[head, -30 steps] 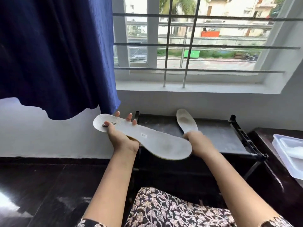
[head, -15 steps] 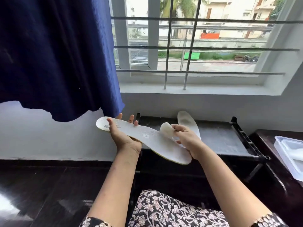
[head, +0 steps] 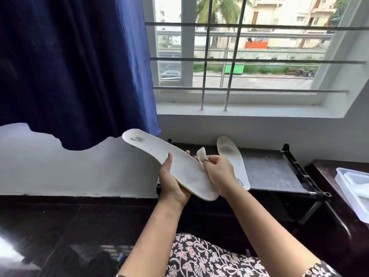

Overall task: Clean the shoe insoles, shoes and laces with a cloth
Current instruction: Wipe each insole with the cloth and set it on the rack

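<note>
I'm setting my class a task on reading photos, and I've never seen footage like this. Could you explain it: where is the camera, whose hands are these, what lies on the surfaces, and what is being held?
There is no machine here. A person wears a wide-angle camera on the head, so this single view looks forward and down at their own arms. The left hand holds a white insole from below, with the thumb on top. The right hand pinches a small white cloth and holds it to that insole's top face. A second insole lies on a dark low stand under the window. At the far right, a clear plastic box sits on a dark table; its contents are hard to make out. A blue curtain hangs at the upper left.
</note>
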A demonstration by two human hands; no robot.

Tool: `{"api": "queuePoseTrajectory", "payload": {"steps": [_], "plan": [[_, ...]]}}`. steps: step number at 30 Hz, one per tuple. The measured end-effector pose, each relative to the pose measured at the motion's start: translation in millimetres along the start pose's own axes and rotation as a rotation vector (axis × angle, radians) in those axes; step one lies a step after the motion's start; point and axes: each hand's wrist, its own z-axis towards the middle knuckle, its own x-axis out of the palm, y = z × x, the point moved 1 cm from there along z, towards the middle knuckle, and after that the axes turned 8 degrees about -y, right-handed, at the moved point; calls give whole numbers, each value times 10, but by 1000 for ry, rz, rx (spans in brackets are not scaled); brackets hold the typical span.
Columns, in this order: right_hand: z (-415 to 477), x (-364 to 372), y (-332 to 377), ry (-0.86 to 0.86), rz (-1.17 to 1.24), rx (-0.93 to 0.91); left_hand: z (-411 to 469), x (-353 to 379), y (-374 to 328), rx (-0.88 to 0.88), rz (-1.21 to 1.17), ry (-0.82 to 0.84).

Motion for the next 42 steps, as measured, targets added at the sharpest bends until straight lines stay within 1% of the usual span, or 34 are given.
{"api": "queuePoseTrajectory", "payload": {"steps": [2,4,5,6,7,9,10,12,13,14,15,16,17,18,19,22,23,24,25,27,29,30,31,32,33,34,35,36,37,38,39,40,41,42], "plan": [[12,-56,33,-179,7,-133,33,-40,2,-19,-11,-12],[16,-99,88,-384,-74,-417,25,-28,32,-23,-22,-21],[-1,-89,116,-409,-107,-544,15,-12,45,-19,-12,-15],[-17,-68,130,-362,-143,-656,8,11,44,-16,6,-3],[-44,-42,131,-257,-186,-758,12,37,34,-13,21,9],[-148,10,78,15,-291,-863,45,38,2,-28,17,-16],[-177,-14,41,124,-312,-840,77,-1,-19,-42,6,-37],[-126,-139,-104,359,-362,-667,157,-143,-66,-38,-9,-64],[-58,-236,-208,497,-499,-576,179,-209,-88,-30,-7,-63],[-15,-337,-295,622,-721,-484,197,-269,-107,-22,-11,-51],[33,-437,-362,680,-953,-408,210,-297,-134,-20,-22,-33],[87,-522,-412,645,-1107,-363,218,-302,-163,-12,-27,-27],[140,-587,-412,556,-1126,-346,240,-298,-184,-2,-22,-29],[217,-631,-361,441,-1045,-366,248,-273,-197,10,-12,-39],[283,-659,-271,293,-901,-438,246,-240,-184,19,4,-51],[213,-570,92,-175,-354,-767,201,-84,-69,41,39,-60],[104,-478,171,-289,-213,-826,181,-26,-40,56,54,-52],[-27,-369,222,-288,-130,-861,164,29,-26,57,67,-43],[-167,-248,181,-187,-107,-885,181,46,-29,55,65,-50],[-339,-113,-107,173,-242,-915,213,3,-118,64,44,-77],[-238,-214,-518,504,-675,-984,281,-148,-235,107,19,-97],[-140,-309,-682,590,-875,-946,311,-211,-292,131,-9,-91],[-53,-409,-755,580,-929,-848,321,-242,-337,157,-18,-88],[31,-488,-732,478,-812,-760,327,-237,-370,168,-16,-75],[125,-545,-644,327,-639,-695,330,-212,-376,168,-4,-72],[176,-597,-466,129,-459,-678,309,-164,-354,156,1,-76],[198,-607,-268,-56,-295,-724,281,-109,-314,148,9,-87],[194,-565,-99,-195,-170,-763,260,-53,-260,142,11,-92],[174,-498,18,-274,-43,-775,255,0,-201,146,20,-93],[100,-408,113,-282,37,-776,244,49,-155,146,23,-86],[8,-296,99,-227,44,-807,233,100,-134,147,16,-79],[-105,-177,-6,-97,-36,-856,231,137,-134,156,9,-71],[-193,-69,-199,95,-226,-910,243,142,-164,184,12,-68],[-244,-14,-442,281,-501,-934,279,113,-210,216,8,-74]]}}
